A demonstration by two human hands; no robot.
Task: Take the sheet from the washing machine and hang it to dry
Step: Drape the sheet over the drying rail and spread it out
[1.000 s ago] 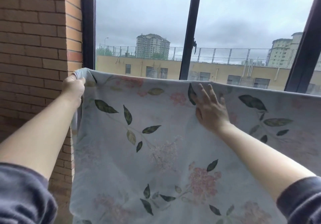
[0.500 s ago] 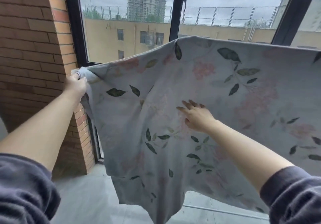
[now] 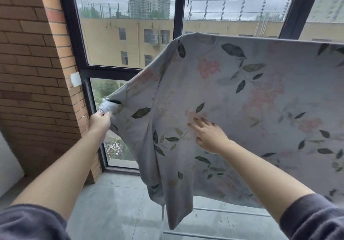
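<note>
A pale grey sheet (image 3: 242,109) printed with pink flowers and green leaves hangs draped over a line that the cloth hides, filling the right half of the view. My left hand (image 3: 99,122) pinches the sheet's left corner and holds it out to the left, below the top fold. My right hand (image 3: 208,133) lies flat on the front of the sheet with fingers spread, holding nothing. The sheet's lower end dangles above the floor.
A brick wall (image 3: 37,72) stands close on the left. A black-framed window (image 3: 178,6) is right behind the sheet. Light metal rails of a drying rack (image 3: 214,211) show low under the sheet, over a grey tiled floor (image 3: 115,202).
My left hand has pulled the sheet's corner down and left from the top fold. My right hand has slid down the front of the cloth. The view has tilted down.
</note>
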